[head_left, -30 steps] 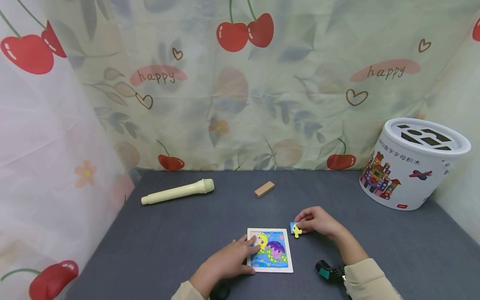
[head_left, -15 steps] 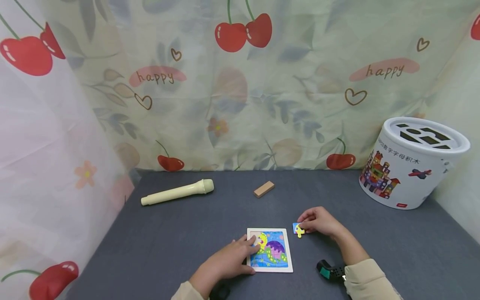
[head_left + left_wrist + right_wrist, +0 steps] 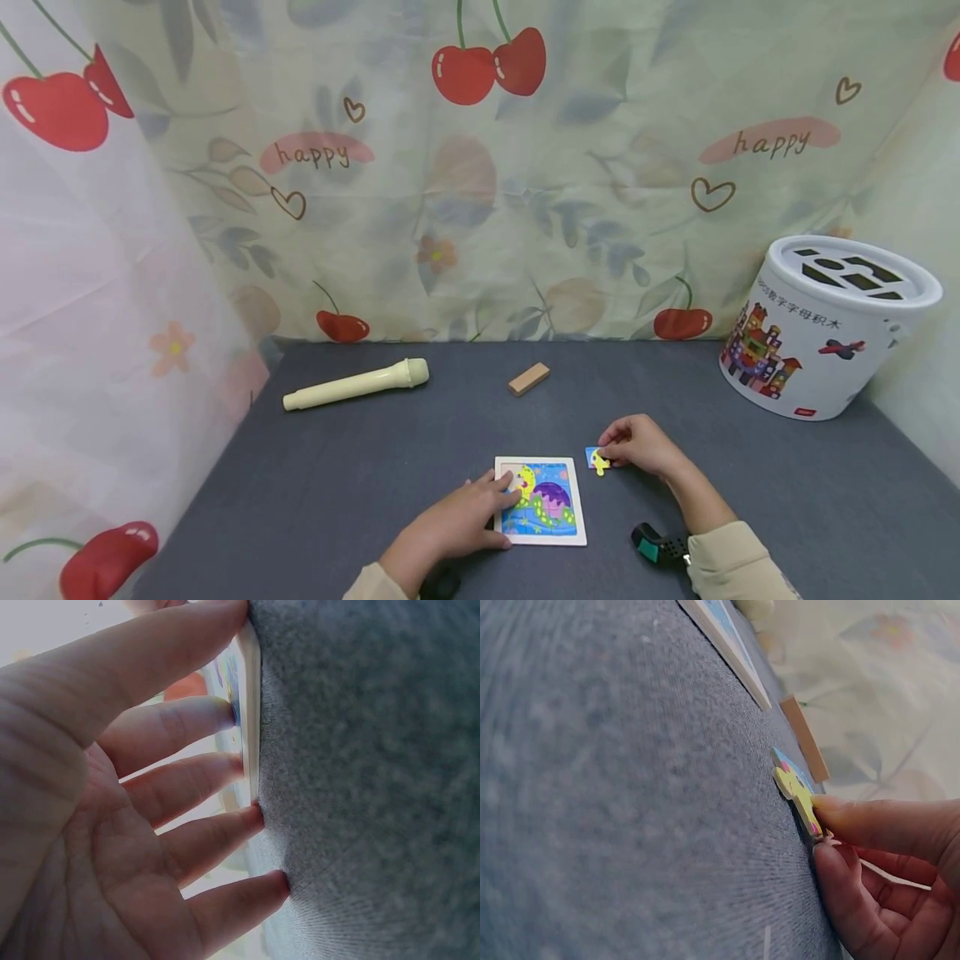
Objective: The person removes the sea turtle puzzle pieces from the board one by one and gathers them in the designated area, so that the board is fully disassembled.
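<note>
A square jigsaw puzzle in a pale frame lies on the dark table, its picture yellow, purple and blue. My left hand rests over its left side with spread fingers. In the left wrist view, the thumb and two fingertips reach the frame's edge, while the other two fingertips touch the table. Right of the frame, my right hand pinches a blue and yellow puzzle piece between thumb and fingers. The right wrist view shows this piece held flat, close over the tabletop.
A cream toy microphone lies at the back left. Behind the puzzle is a small wooden block. A white bucket with shaped holes in its lid stands at the right rear. Patterned curtains border the table.
My right hand has shifted slightly to the right with the puzzle piece, a little farther from the frame. The left hand has stayed on the puzzle.
</note>
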The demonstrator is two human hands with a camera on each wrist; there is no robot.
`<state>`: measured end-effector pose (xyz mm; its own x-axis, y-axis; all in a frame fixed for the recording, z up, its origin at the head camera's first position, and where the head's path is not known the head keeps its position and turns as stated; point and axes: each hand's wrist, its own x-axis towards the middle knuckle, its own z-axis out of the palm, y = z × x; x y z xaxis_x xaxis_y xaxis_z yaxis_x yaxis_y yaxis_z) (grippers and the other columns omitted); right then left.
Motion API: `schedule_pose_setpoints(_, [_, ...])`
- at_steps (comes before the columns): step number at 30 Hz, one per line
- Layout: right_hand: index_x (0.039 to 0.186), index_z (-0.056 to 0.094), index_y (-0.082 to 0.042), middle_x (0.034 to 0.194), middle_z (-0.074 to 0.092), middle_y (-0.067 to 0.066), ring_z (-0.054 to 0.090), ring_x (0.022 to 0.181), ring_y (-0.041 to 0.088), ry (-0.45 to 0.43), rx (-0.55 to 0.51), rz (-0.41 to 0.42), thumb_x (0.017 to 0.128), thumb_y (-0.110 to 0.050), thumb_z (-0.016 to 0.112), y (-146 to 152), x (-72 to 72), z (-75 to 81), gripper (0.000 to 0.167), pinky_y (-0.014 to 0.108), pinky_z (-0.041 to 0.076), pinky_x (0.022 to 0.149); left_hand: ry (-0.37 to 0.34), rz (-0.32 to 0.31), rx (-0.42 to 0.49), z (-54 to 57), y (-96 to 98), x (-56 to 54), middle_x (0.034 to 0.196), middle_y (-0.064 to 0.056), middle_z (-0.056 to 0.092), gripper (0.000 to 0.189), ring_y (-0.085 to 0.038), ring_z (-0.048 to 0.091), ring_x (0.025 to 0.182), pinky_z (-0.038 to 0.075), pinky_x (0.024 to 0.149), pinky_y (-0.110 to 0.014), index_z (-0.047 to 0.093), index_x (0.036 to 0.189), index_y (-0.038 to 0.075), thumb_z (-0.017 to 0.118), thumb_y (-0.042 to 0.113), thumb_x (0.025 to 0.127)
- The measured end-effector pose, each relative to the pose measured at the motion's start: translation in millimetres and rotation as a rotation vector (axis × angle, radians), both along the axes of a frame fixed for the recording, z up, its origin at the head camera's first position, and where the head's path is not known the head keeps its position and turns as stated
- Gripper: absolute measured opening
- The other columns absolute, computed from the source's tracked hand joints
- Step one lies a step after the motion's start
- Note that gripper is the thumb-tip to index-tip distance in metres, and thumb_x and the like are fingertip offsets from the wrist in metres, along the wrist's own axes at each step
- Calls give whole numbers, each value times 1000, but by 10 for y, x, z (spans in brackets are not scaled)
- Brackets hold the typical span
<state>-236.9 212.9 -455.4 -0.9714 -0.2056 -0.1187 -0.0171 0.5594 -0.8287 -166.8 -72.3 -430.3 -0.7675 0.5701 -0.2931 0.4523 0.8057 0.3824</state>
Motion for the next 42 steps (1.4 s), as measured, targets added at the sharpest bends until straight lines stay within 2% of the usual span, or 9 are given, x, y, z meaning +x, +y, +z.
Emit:
schedule_pose_setpoints(6, [81, 67, 6, 70, 64, 4, 58, 60, 10, 20, 30, -21, 77, -1, 71, -4, 6, 8, 9, 26, 54, 56, -1, 1, 14, 4, 7, -3, 148, -3, 39, 58, -29, 32, 139, 33, 106, -54, 52, 134, 23, 71, 34, 80])
schedule_pose_setpoints(13, [85, 67, 6, 73, 64, 5, 58, 63, 11, -8, 20, -15, 78, -5, 71, 18, 19, 34, 14, 28, 55, 58, 5, 0, -5, 15, 25, 2, 147, -3, 40, 58, -28, 33, 138, 33, 107, -52, 52, 134, 24, 71, 35, 80])
schedule_pose_setpoints(17, [89, 66, 7, 75, 64, 7, 59, 65, 12, -15, 13, -10, 80, -7, 71, 35, 25, 63, 17, 29, 55, 60, 34, -2, -30, 38, 45, 6, 146, -2, 42, 59, -26, 35, 138, 31, 109, -50, 53, 133, 24, 72, 36, 79])
schedule_pose_setpoints(22, [88, 67, 4, 74, 63, 5, 57, 62, 11, 19, 48, -9, 80, -10, 71, -22, 14, 103, 16, 26, 54, 59, 95, -22, -61, 49, 78, 16, 142, -2, 47, 59, -24, 37, 137, 29, 111, -47, 55, 131, 19, 74, 35, 78])
schedule_pose_setpoints(26, [87, 68, 2, 71, 60, 3, 53, 59, 12, 45, 68, 52, 80, -11, 71, -135, -2, 147, 15, 26, 50, 55, 122, -40, -65, 35, 119, 28, 140, -4, 49, 58, -23, 40, 135, 32, 109, -46, 55, 131, 19, 74, 35, 78])
schedule_pose_setpoints(32, [88, 69, 0, 68, 59, 2, 51, 57, 12, 75, 83, 207, 81, -10, 71, -388, -33, 213, 13, 25, 46, 52, 79, -1, -92, 48, 181, 43, 143, -9, 45, 55, -27, 41, 134, 38, 105, -45, 55, 130, 27, 72, 37, 79])
schedule_pose_setpoints(36, [87, 70, 0, 69, 61, 1, 52, 59, 10, 84, 97, 263, 80, -10, 71, -574, -69, 230, 12, 25, 47, 54, 68, 9, -102, 64, 184, 49, 144, -9, 45, 53, -29, 41, 133, 41, 102, -46, 56, 130, 28, 71, 38, 79])
schedule_pose_setpoints(42, [85, 71, -2, 75, 67, 2, 56, 65, 9, 81, 124, 324, 79, -11, 72, -779, -88, 230, 10, 24, 50, 61, 72, -10, -91, 38, 151, 27, 143, -9, 45, 53, -27, 41, 134, 43, 101, -45, 56, 130, 27, 71, 37, 80])
